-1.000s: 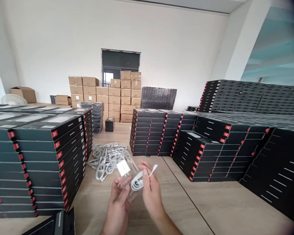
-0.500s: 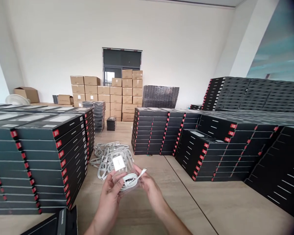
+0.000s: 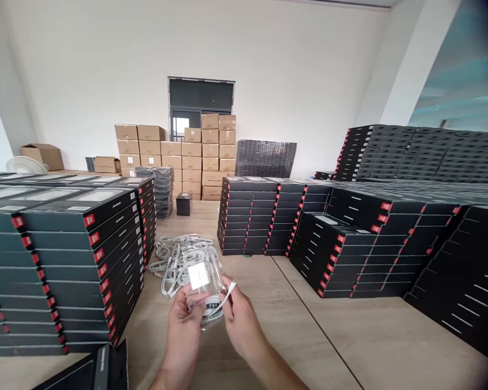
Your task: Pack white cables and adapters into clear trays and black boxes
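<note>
A clear plastic tray [image 3: 216, 268] is held tilted above the table, with a white plug adapter [image 3: 198, 275] in its upper part. My left hand [image 3: 186, 325] grips the tray's lower left side, thumb in front. In the lower part lies a coiled white charging cable [image 3: 216, 311] with a dark band. Closed at the right side, my right hand [image 3: 241, 317] pinches the cable against the tray edge, and a cable end sticks up past the fingers. Just beyond the tray, a heap of white cables [image 3: 179, 252] lies on the table.
Black boxes with red tabs are stacked on the left [image 3: 61, 271] and right [image 3: 248, 216]. An open black box [image 3: 85, 374] lies at the front left edge. Brown cartons [image 3: 191, 162] stand by the back wall. A seam [image 3: 309, 311] crosses the wooden table [image 3: 276, 325].
The cable sits lower in the tray, and its dark band now shows. My right hand has shifted slightly left and closer to the tray. The left hand still holds the tray.
</note>
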`<action>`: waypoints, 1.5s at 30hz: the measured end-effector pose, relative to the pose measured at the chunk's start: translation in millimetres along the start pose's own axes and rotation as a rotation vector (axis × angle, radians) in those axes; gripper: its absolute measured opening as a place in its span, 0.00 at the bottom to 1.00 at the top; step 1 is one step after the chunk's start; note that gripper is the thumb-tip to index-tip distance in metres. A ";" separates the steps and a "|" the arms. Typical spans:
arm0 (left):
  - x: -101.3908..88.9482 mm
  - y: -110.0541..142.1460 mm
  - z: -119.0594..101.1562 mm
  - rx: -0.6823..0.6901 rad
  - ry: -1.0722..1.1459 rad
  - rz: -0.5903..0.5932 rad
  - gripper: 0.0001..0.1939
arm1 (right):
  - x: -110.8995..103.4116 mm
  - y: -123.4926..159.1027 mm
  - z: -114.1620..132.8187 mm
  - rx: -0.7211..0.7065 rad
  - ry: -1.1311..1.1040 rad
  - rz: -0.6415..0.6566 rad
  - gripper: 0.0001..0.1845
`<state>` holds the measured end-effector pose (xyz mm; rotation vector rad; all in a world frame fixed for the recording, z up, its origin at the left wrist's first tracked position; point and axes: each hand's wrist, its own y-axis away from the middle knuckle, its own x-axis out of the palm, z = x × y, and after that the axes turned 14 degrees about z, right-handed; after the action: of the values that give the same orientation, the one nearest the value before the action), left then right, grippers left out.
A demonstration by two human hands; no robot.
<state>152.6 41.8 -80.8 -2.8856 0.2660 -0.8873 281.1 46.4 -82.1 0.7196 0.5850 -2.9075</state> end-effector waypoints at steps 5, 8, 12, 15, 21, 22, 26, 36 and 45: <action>-3.9 2.6 -13.2 -0.161 0.113 0.116 0.18 | -6.9 -1.2 7.1 0.016 -0.008 0.031 0.22; -8.2 3.4 -23.3 -0.264 0.229 0.168 0.22 | -11.3 0.9 13.6 0.065 -0.089 0.090 0.21; -8.1 3.0 -28.8 -0.264 0.331 0.076 0.30 | -9.0 3.1 19.1 0.078 -0.172 0.131 0.20; -3.9 3.6 -30.9 -0.232 0.388 0.081 0.30 | -8.0 3.7 21.7 0.076 -0.230 0.134 0.19; -2.1 5.2 -29.7 -0.244 0.413 0.102 0.29 | -11.5 4.5 24.1 0.053 -0.263 0.091 0.15; -3.1 4.9 -28.2 -0.227 0.400 0.095 0.29 | -12.5 4.3 24.7 0.058 -0.232 0.048 0.14; -6.4 3.1 -20.3 -0.101 0.312 0.074 0.29 | -14.4 2.9 28.3 0.074 -0.252 -0.104 0.11; 10.4 9.8 -12.5 -0.005 0.196 0.223 0.41 | 7.4 4.0 35.5 0.174 -0.727 -0.211 0.17; 5.8 10.9 -11.9 -0.039 0.229 0.257 0.33 | 6.0 1.0 35.0 0.121 -0.691 -0.256 0.19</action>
<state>149.0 29.3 -69.6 -2.6972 0.6644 -1.1698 260.8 32.1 -56.7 -0.3934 0.4358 -3.1400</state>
